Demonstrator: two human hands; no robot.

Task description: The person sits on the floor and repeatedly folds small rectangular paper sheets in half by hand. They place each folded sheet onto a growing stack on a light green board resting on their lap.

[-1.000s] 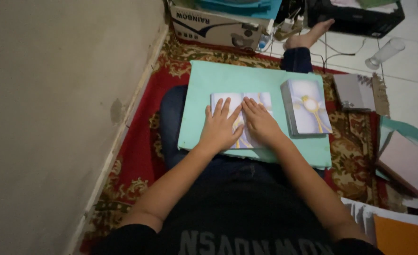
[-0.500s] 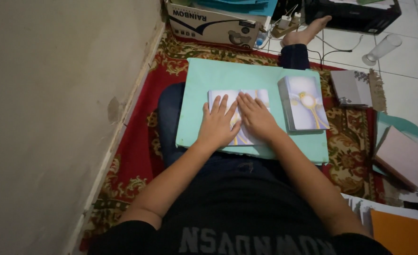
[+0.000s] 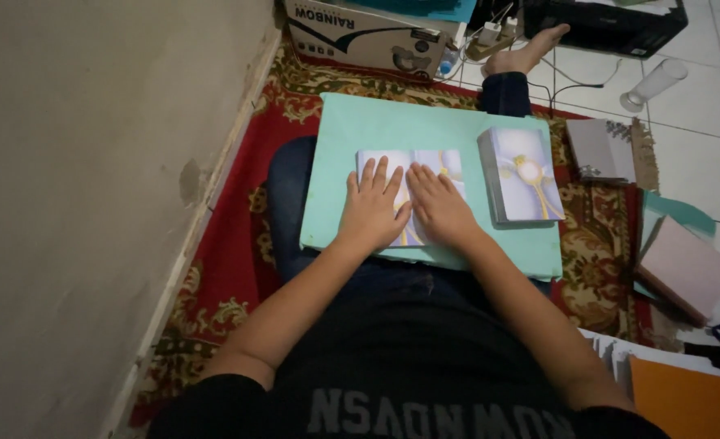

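An open pale card [image 3: 413, 175] with a lilac and gold pattern lies flat on a mint-green board [image 3: 425, 130] that rests across the person's lap. The card's long axis runs left to right across the board, and its centre fold runs away from the person, towards the far edge. Both hands lie palm-down on it, fingers spread and pointing away from the body. The left hand [image 3: 372, 210] covers the left half, the right hand [image 3: 441, 207] the right half, and the two thumbs meet over the fold. Neither hand pinches or grips anything; they press flat, and they hide the near part of the card.

Just beside the card on the right, on the same board, sits a stack of cards [image 3: 521, 175] of the same pattern, its long axis running away from the person, close to the open card but apart from it. The board lies over a red patterned rug [image 3: 238, 244]. A bare wall [image 3: 83, 179] runs along the left side. Beyond the board stands a cardboard box [image 3: 368, 36], and the person's bare foot [image 3: 526, 53] stretches out just beside it. To the right of the board lie a grey notebook [image 3: 600, 148] on the rug, a clear plastic bottle [image 3: 654, 84] on its side on the white floor tiles, and a pink flat box [image 3: 685, 272]. An orange sheet [image 3: 681, 398] shows at the lower right corner.
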